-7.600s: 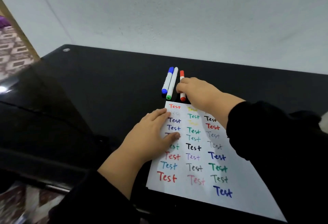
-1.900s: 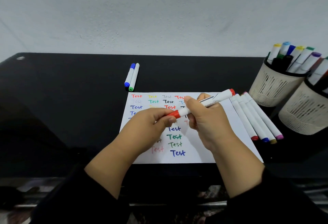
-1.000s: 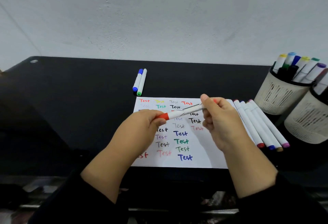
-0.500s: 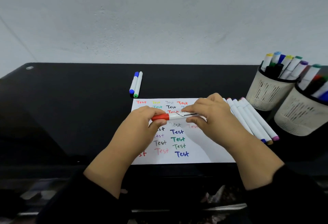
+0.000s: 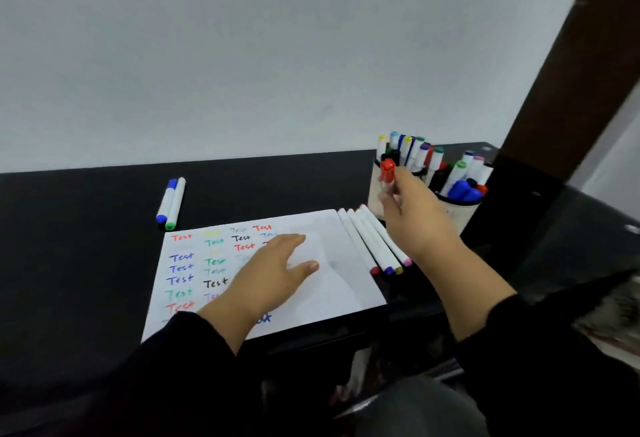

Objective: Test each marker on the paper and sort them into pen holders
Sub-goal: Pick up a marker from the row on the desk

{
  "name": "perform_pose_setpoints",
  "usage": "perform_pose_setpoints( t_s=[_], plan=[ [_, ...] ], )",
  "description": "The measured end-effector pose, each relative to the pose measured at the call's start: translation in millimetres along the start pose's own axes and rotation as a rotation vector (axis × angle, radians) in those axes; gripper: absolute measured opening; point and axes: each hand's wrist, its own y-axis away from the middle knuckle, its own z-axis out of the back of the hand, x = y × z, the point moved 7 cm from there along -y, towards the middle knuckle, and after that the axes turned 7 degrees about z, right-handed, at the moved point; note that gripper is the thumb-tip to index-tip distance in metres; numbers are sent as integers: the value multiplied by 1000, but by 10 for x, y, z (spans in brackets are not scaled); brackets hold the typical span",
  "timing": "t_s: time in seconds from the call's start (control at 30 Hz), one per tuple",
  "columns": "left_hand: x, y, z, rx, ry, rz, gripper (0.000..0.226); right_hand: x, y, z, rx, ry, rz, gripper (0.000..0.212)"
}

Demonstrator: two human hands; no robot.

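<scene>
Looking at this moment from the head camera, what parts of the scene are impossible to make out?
- Head view: several "Test" words on the paper lie hidden under the left hand.
- Most of the red marker is covered by the right hand; only its cap end shows.
- The near pen holder is largely blocked by that hand.
- The far pen holder is blurred, so its markers cannot be counted.

Black glossy table (image 5: 86, 263) against a pale wall.
A sheet of paper (image 5: 343, 284) lies at its near edge; two markers (image 5: 170, 203) lie beyond the paper's far left corner, four markers (image 5: 375, 242) along its right edge, two pen holders (image 5: 460, 210) beyond those.
</scene>
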Motion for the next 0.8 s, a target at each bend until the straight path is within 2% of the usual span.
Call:
perform_pose_setpoints(
  t_s=[0.1, 0.17, 0.27, 0.33, 0.4, 0.53, 0.63, 0.8],
  plan=[
    [-83, -84, -89, 28, -99, -1, 59, -183, 26, 174, -67, -101, -61, 17],
    [-199, -167, -189, 41, -152, -23, 61, -343, 50, 352, -103, -84, -57, 7],
    [-178, -209, -239, 60, -213, 0, 63, -475, 47, 434, -102, -49, -63, 6],
    [-159, -245, -292, 77, -249, 11, 66, -542, 21, 499, -119, -29, -58, 13],
    [-127, -260, -311, 79, -248, 26, 67, -594, -24, 541, -140, -1, -62, 17],
    [-85, -273, -323, 62, -243, 31, 68, -750, -104, 537, -113, 32, -135, 7],
    [-69, -264, -320, 48, -222, 30, 67, -820, -121, 495, -83, 55, -172, 13],
    [-67, -256, -324, 52, -224, 34, 67, -817, -153, 517, -144, 58, -168, 21]
  ],
)
